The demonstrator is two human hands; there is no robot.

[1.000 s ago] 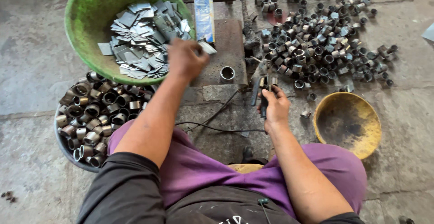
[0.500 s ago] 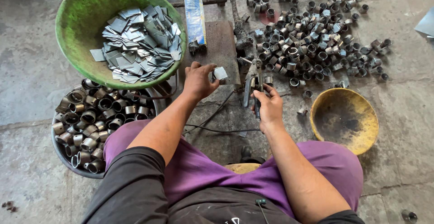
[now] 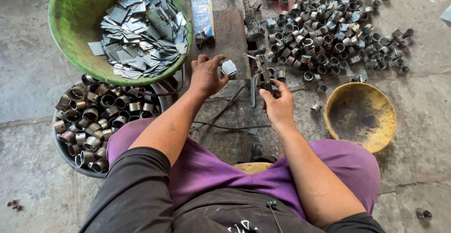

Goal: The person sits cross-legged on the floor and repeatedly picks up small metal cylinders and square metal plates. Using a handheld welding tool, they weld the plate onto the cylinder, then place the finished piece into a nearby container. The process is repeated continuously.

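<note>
We look down on a worker seated on a concrete floor (image 3: 28, 73), purple-clad knees spread either side of a small dark iron block (image 3: 230, 35). The left hand (image 3: 206, 75) pinches one flat metal blank (image 3: 229, 67) between thumb and fingers, held just above the near edge of the block. The right hand (image 3: 278, 102) is closed round the handles of a plier-like tool (image 3: 259, 75), whose jaws point toward the blank; we cannot tell whether they touch it.

A green bowl (image 3: 70, 21) to the left holds a thick heap of the same flat blanks (image 3: 141, 35), which we judge to be stock not yet worked. Just below it, a dark pan (image 3: 66, 150) is packed with short metal rings (image 3: 94, 115), and many more rings (image 3: 329, 35) lie scattered over the floor to the right of the block, so a good share of the work looks done. The yellow bowl (image 3: 359, 116) by the right knee is bare inside but for dark stains. A blue-wrapped bar (image 3: 203, 7) lies along the block's left side.

With one blank in the grip and the green bowl well filled, we would place the job somewhere in the middle, with plenty left.
</note>
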